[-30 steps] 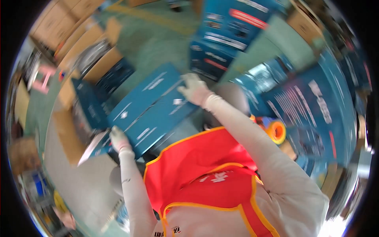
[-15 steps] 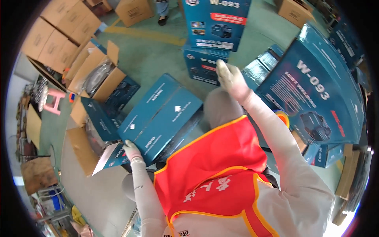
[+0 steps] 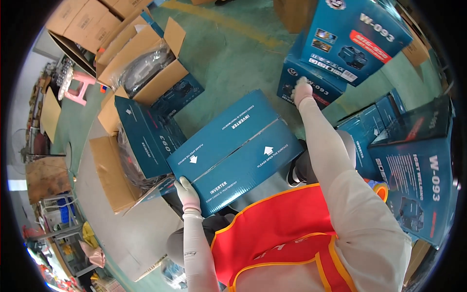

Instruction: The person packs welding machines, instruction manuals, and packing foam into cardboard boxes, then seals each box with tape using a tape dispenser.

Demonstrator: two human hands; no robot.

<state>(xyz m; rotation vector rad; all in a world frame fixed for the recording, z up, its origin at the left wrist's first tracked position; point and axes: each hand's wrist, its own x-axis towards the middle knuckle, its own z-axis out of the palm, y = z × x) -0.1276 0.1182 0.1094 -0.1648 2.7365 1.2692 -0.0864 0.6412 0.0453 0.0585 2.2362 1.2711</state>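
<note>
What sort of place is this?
Probably a warehouse or workshop packing area: printed teal boxes, stacked brown cartons, and a yellow line on the green floor.

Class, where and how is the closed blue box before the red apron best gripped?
Probably by the short ends of the blue box, one hand from each side: its flat top shows no handle, and the left hand is at one end.

Right arm (image 3: 323, 129) outstretched, right fingers (image 3: 301, 82) far ahead; left arm (image 3: 198, 243), left fingers (image 3: 183, 184) nearer.
</note>
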